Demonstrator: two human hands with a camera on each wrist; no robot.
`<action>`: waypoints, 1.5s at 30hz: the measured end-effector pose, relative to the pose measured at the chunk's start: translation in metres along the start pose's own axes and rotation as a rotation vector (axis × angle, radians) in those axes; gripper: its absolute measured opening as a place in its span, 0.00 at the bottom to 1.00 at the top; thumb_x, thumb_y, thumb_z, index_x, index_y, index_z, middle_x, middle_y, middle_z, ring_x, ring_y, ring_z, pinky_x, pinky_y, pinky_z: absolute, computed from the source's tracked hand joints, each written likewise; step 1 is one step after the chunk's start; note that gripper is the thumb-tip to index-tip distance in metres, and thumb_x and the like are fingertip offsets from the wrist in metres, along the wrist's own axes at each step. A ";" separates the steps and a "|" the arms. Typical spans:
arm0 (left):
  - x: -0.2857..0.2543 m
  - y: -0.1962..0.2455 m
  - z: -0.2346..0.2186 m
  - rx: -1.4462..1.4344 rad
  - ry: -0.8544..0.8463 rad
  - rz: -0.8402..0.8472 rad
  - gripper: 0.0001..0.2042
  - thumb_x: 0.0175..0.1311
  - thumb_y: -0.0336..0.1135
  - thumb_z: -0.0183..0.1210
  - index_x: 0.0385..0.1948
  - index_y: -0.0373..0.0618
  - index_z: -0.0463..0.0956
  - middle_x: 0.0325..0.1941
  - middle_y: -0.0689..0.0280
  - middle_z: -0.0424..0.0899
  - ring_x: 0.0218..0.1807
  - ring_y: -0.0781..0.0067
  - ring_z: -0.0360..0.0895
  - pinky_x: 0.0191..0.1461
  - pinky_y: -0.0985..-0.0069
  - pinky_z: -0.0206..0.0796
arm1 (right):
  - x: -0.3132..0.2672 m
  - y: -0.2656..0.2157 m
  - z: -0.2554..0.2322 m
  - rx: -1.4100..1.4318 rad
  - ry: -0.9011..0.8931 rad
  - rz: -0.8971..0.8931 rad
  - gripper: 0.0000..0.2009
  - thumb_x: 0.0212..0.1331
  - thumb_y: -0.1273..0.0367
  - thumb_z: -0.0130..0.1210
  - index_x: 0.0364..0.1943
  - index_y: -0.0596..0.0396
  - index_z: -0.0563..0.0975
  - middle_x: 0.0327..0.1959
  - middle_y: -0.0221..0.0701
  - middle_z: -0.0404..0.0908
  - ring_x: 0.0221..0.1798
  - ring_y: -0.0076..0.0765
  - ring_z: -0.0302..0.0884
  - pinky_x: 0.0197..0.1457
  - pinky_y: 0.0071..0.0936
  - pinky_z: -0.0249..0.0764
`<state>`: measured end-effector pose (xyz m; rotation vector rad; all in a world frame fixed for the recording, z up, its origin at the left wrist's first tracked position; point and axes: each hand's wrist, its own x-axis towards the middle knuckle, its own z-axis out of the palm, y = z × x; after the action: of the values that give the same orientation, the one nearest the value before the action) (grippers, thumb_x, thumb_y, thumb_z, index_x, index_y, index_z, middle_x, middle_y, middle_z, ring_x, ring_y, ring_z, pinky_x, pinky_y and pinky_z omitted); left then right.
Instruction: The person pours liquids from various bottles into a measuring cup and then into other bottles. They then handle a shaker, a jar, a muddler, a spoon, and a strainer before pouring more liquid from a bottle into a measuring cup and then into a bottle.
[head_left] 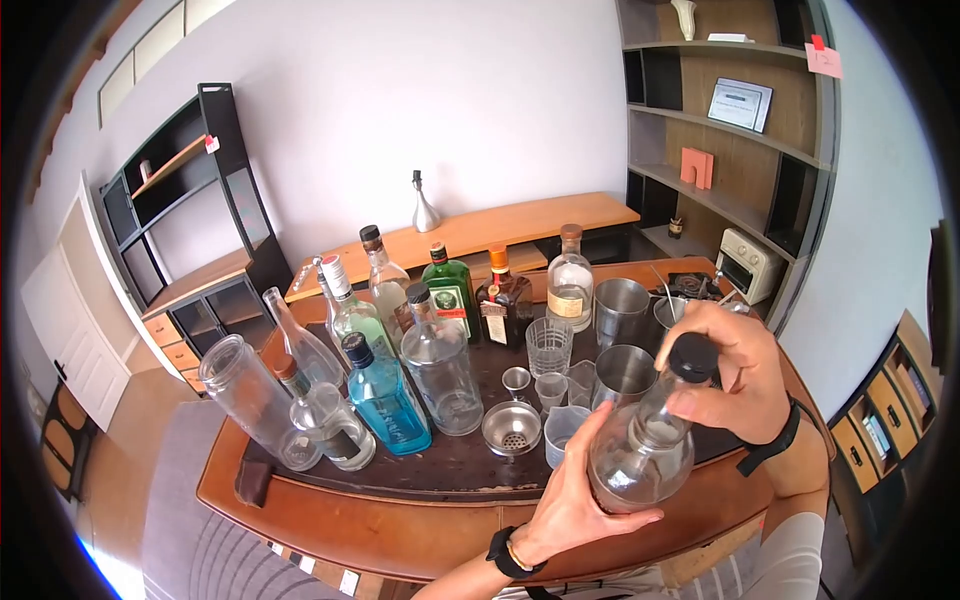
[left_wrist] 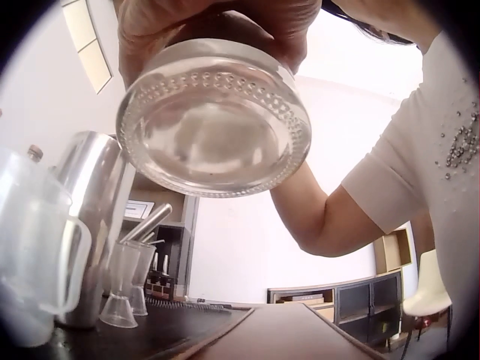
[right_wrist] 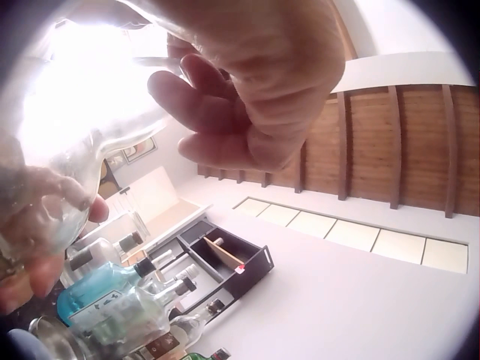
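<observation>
A clear glass bottle (head_left: 643, 468) with a black cap (head_left: 694, 357) is held up over the table's front right. My left hand (head_left: 562, 505) grips the bottle's body low down, thumb along its side. Round the neck, just below the cap, curls my right hand (head_left: 745, 372). In the left wrist view the bottle's dimpled round base (left_wrist: 214, 135) faces the camera, with fingers behind it. Curled fingers of the right hand (right_wrist: 262, 82) show beside the bright glass in the right wrist view. Close by the left hand stands a frosted plastic jug (head_left: 566, 432).
Left on the dark mat stand several bottles, among them a blue one (head_left: 388, 405) and a green one (head_left: 449, 290). A metal strainer (head_left: 512, 428), a ribbed glass (head_left: 549, 346) and metal shaker tins (head_left: 621, 312) stand nearer the middle. Shelves (head_left: 730, 150) rise behind.
</observation>
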<state>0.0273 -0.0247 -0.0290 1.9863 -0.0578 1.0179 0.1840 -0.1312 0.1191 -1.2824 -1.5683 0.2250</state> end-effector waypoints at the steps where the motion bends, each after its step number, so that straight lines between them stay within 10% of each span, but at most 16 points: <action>1: -0.002 -0.001 0.003 -0.031 0.014 -0.018 0.64 0.37 0.44 0.83 0.74 0.38 0.41 0.72 0.47 0.60 0.70 0.49 0.67 0.73 0.58 0.60 | 0.001 -0.001 0.002 0.004 -0.008 0.004 0.16 0.52 0.65 0.72 0.39 0.58 0.78 0.32 0.24 0.75 0.30 0.19 0.69 0.34 0.19 0.65; 7: -0.014 -0.011 0.008 -0.319 0.148 -0.152 0.62 0.38 0.40 0.83 0.72 0.37 0.43 0.70 0.53 0.55 0.71 0.60 0.62 0.74 0.61 0.58 | -0.017 0.033 -0.006 0.144 -0.135 -0.043 0.40 0.52 0.61 0.73 0.67 0.60 0.65 0.49 0.34 0.70 0.52 0.32 0.72 0.59 0.31 0.69; 15: -0.002 -0.010 0.006 -0.341 0.278 -0.142 0.61 0.38 0.36 0.83 0.72 0.39 0.42 0.71 0.54 0.52 0.71 0.58 0.61 0.72 0.59 0.61 | -0.080 0.058 0.038 0.000 -0.164 0.086 0.60 0.45 0.57 0.78 0.75 0.63 0.44 0.72 0.49 0.54 0.74 0.50 0.57 0.73 0.42 0.62; 21: 0.006 0.001 0.029 -0.475 0.298 -0.239 0.60 0.42 0.37 0.82 0.72 0.38 0.39 0.71 0.52 0.51 0.71 0.57 0.61 0.72 0.59 0.60 | -0.096 0.080 0.059 0.120 0.019 0.114 0.66 0.39 0.57 0.81 0.75 0.63 0.40 0.75 0.51 0.48 0.77 0.48 0.53 0.76 0.43 0.55; 26: -0.005 -0.001 0.037 -0.361 -0.023 -0.166 0.58 0.53 0.37 0.76 0.73 0.36 0.30 0.75 0.45 0.42 0.77 0.51 0.49 0.78 0.57 0.47 | -0.121 0.098 0.050 0.330 0.093 0.203 0.69 0.31 0.59 0.84 0.75 0.60 0.42 0.74 0.47 0.52 0.76 0.46 0.55 0.76 0.43 0.55; 32: 0.021 0.015 0.009 0.016 -0.209 -0.031 0.51 0.51 0.39 0.75 0.73 0.35 0.47 0.79 0.46 0.46 0.79 0.46 0.47 0.80 0.55 0.42 | -0.164 0.095 0.027 0.202 0.284 0.199 0.69 0.25 0.63 0.85 0.75 0.59 0.45 0.73 0.42 0.54 0.75 0.44 0.56 0.76 0.43 0.55; 37: 0.064 -0.007 -0.030 0.535 0.023 -0.031 0.49 0.49 0.34 0.75 0.73 0.36 0.51 0.75 0.52 0.59 0.75 0.54 0.58 0.76 0.63 0.53 | -0.182 0.092 0.008 0.218 0.450 0.210 0.70 0.23 0.62 0.86 0.74 0.59 0.45 0.69 0.41 0.63 0.71 0.44 0.65 0.74 0.45 0.60; 45: 0.098 -0.049 0.000 0.511 -0.291 -0.067 0.56 0.42 0.37 0.79 0.74 0.38 0.48 0.69 0.48 0.67 0.68 0.46 0.66 0.69 0.59 0.64 | -0.189 0.105 0.010 0.219 0.410 0.187 0.69 0.24 0.62 0.85 0.74 0.58 0.45 0.70 0.42 0.61 0.72 0.43 0.63 0.73 0.45 0.60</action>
<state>0.1118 0.0370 0.0039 2.5725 0.1222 0.7396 0.2162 -0.2355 -0.0677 -1.2124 -1.0487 0.2277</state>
